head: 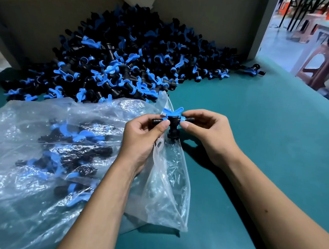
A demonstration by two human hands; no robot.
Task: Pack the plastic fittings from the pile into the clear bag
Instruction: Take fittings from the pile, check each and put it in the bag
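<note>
A big pile of black fittings with blue wing clips [125, 60] lies at the back of the green table [269, 134]. Both hands hold one black T-shaped fitting [173, 123] just above the mouth of the clear bag [25, 161]. My left hand [143, 136] pinches its left arm between thumb and fingers. My right hand [209, 132] pinches its right arm. The bag lies crumpled at the left with several fittings inside; my left forearm lies over it.
Cardboard walls [39, 22] stand behind and to the left of the pile. One stray fitting [253, 69] lies at the pile's right end. The table's right edge runs diagonally, with plastic stools [318, 65] on the floor beyond.
</note>
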